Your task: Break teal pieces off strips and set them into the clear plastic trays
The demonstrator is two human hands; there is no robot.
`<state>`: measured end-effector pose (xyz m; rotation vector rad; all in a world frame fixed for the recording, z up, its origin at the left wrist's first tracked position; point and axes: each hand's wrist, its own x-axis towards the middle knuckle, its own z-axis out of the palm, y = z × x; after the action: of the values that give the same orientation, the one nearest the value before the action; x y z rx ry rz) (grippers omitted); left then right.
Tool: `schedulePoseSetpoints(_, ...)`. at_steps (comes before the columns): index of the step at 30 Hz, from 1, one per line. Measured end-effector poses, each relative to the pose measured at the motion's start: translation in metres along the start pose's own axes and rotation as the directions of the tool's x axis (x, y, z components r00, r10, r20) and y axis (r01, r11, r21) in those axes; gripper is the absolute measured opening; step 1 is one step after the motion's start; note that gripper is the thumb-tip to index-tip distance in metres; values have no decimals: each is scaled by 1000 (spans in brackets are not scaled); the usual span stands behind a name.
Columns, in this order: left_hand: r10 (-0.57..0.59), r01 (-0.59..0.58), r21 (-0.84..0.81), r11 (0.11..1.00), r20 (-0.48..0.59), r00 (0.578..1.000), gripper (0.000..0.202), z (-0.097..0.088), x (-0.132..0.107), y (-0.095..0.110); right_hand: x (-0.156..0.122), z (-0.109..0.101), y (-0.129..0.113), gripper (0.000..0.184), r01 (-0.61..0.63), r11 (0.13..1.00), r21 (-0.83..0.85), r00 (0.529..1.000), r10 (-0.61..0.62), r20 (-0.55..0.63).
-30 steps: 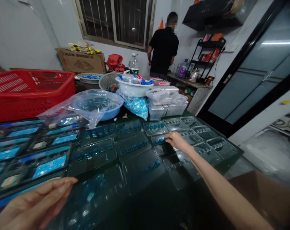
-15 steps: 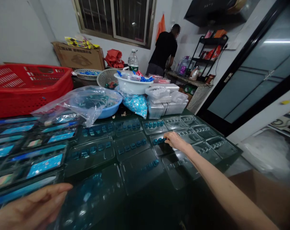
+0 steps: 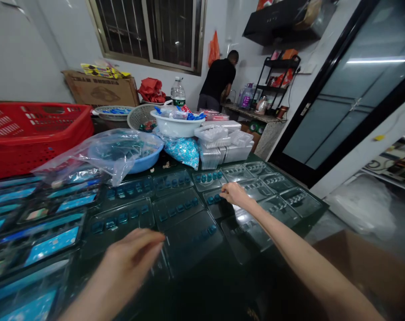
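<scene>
Over a clear plastic tray (image 3: 207,214) in the middle of the dark table, my right hand (image 3: 237,195) is closed in a pinch. Small dark teal blocks (image 3: 215,199) sit in that tray's row of slots, and one is at my fingertips, partly hidden by them. My left hand (image 3: 132,254) hovers, blurred, above the nearer trays. Its thumb and fingers come together at the tips, and whatever is between them does not show. Other trays with rows of teal blocks (image 3: 122,218) lie to the left of my right hand. Trays (image 3: 299,200) farther right have pale, bare-looking slots.
Filled packs with blue cards (image 3: 51,243) cover the table's left side. Behind stand a red basket (image 3: 38,142), a blue basin (image 3: 145,158) under plastic film, a white bowl (image 3: 177,127) and stacked clear trays (image 3: 225,151). A person (image 3: 218,82) in black stands at the back counter.
My left hand has moved right and forward, from the table's left edge to above the middle trays. My right hand stays at the same tray. The view has shifted slightly.
</scene>
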<state>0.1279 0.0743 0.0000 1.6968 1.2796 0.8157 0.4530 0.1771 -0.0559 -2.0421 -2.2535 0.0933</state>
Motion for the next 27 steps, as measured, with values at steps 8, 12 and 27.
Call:
schedulePoseSetpoints(8,332,-606,536,588,524,785,27,132,80,26,12,1,-10,21,-56,994,-94,995,63,79)
schedulePoseSetpoints(12,291,-643,544,539,596,749,26,149,101,16,9,-1,-12,20,-11,991,-131,994,25,104)
schedulePoseSetpoints(27,301,-673,530,516,623,722,27,138,103,9,0,1,7,19,346,928,-139,936,-331,120)
